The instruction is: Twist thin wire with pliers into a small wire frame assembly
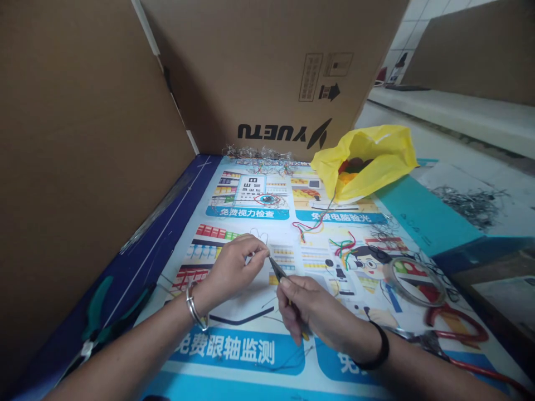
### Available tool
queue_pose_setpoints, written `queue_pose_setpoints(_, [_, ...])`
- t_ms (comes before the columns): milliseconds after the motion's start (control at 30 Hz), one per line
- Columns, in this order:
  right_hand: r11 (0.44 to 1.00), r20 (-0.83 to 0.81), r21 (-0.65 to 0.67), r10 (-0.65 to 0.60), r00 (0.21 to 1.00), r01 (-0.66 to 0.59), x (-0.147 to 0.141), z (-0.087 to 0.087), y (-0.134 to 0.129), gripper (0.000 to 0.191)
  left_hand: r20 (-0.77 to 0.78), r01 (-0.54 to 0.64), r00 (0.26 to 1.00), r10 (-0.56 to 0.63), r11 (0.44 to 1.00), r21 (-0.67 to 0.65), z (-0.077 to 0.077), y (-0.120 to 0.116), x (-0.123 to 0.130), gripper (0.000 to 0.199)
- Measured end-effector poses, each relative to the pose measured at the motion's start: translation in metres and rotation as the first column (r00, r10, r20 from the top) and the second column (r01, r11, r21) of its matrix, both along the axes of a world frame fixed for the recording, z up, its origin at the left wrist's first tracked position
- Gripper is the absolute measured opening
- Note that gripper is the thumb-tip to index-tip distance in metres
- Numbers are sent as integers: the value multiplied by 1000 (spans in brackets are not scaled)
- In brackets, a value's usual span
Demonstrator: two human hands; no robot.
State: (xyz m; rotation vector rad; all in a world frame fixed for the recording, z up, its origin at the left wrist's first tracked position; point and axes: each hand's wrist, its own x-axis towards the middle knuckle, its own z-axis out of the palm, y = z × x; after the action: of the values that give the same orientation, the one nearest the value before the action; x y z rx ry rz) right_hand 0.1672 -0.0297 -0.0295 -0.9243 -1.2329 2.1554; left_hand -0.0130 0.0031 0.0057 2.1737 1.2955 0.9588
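Note:
My left hand (240, 267), with a silver bangle at the wrist, pinches a thin wire (259, 236) between thumb and fingertips near the middle of the view. The wire bends up in loops above the fingers. Fingers of my right hand (303, 306) are wrapped round small pliers (279, 271) with yellow on the handle. Their dark tips point up and left and meet the wire at my left fingertips; whether the jaws are closed on it is too small to tell. A black band circles my right wrist.
Green-handled pliers (98, 312) lie at left. Tape roll (416, 281) and red-handled scissors (455, 328) lie at right. A yellow bag (371, 161), coloured threads (345, 248) and wire pieces (267, 156) lie farther back. Cardboard (259, 67) stands behind and left.

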Motion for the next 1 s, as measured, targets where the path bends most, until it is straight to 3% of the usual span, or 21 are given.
queue_pose_setpoints(200, [999,-94,-41,-3,996,-1,-1,-3,1,39,51,-1,999,1,1000,-8,-3,1,0,15])
queue_pose_setpoints(433, [995,-69,-69,-78,995,73,-3,-5,-2,39,212,-1,975,60,964,-265,-2,1,-1,16])
queue_pose_setpoints(833, [993,-12,-95,-64,998,62,-7,-6,-1,44,135,-51,987,87,967,-249,0,3,-3,31])
queue_pose_setpoints(1000, [999,63,-22,46,997,-45,0,2,2,41,98,-95,987,131,948,-303,-1,4,-4,32])
